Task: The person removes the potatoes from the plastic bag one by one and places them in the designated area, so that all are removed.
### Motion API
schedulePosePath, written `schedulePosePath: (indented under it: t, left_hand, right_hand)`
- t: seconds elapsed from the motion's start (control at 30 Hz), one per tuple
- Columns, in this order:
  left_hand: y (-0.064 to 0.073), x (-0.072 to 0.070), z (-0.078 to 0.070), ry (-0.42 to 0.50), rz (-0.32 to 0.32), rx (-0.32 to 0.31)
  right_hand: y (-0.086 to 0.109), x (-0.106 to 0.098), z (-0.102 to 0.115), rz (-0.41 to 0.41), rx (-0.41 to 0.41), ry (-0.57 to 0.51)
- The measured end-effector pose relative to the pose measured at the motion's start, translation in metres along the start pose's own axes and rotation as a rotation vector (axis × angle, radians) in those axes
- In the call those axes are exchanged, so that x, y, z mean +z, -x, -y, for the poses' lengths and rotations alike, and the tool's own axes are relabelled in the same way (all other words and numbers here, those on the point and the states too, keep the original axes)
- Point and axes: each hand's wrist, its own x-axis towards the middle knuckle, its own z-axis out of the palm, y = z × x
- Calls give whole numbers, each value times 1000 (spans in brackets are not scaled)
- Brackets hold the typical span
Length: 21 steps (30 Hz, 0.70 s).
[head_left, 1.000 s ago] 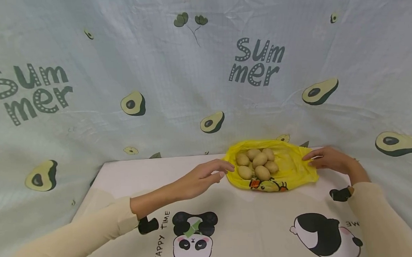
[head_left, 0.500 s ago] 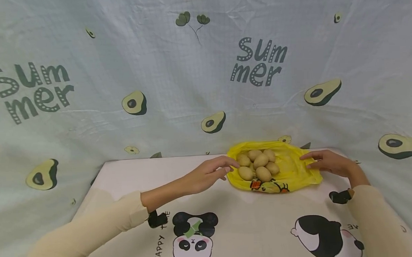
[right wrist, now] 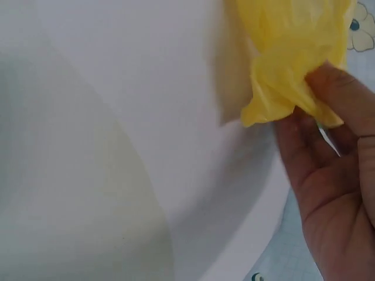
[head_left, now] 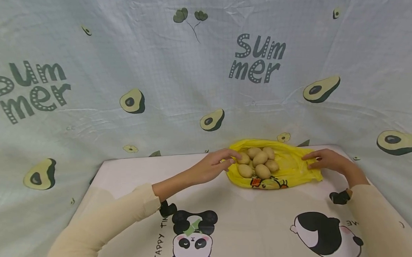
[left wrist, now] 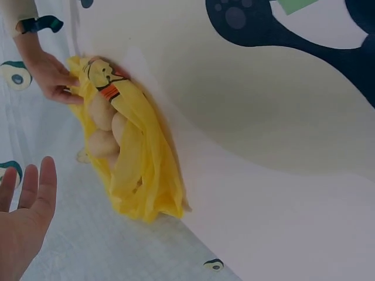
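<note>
Several potatoes [head_left: 260, 158] lie bunched in the left part of an open yellow plastic bag [head_left: 290, 167] on the table. My left hand [head_left: 212, 167] is at the bag's left rim, its index fingertip over the leftmost potato [head_left: 243, 158]; whether it touches cannot be told. Its fingers [left wrist: 47, 184] look loosely extended and hold nothing in the left wrist view. At the bag's right end, my right hand [head_left: 331, 161] pinches the plastic. In the right wrist view, the thumb [right wrist: 340, 88] lies on top of the yellow film, with other fingers beneath it.
The light tabletop [head_left: 250, 225] carries printed pandas and lettering. A pale cloth [head_left: 170, 88] with avocado prints hangs behind the table and along its sides. The bag lies close to the back edge.
My left hand has moved right and slightly away from me, from beside the bag to over its left rim. The right hand stays at the bag's right end.
</note>
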Motion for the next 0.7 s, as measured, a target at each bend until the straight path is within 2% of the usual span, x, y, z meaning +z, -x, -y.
schedulePosePath:
  t: [0.1,0.2,0.4,0.5,0.6,0.7]
  left_hand:
    - [-6,0,1,4,3,0]
    - [-12,-1,2,4,8,-13]
    - [-28,-4,10,-13,32,-32]
    - [-35,-4,14,-44,49,-30]
    - [-40,-2,19,-74,72,-22]
    - [-46,0,26,-94,103,-17]
  right_hand:
    - [4,-4,-5,31,-5,-53]
    - [10,-8,-11,61,-6,-180]
    - [15,-15,-25,70,-41,-407]
    - [16,-12,-30,109,-10,-532]
    - [19,-6,-34,142,13,-601]
    - [22,0,-35,162,17,-609]
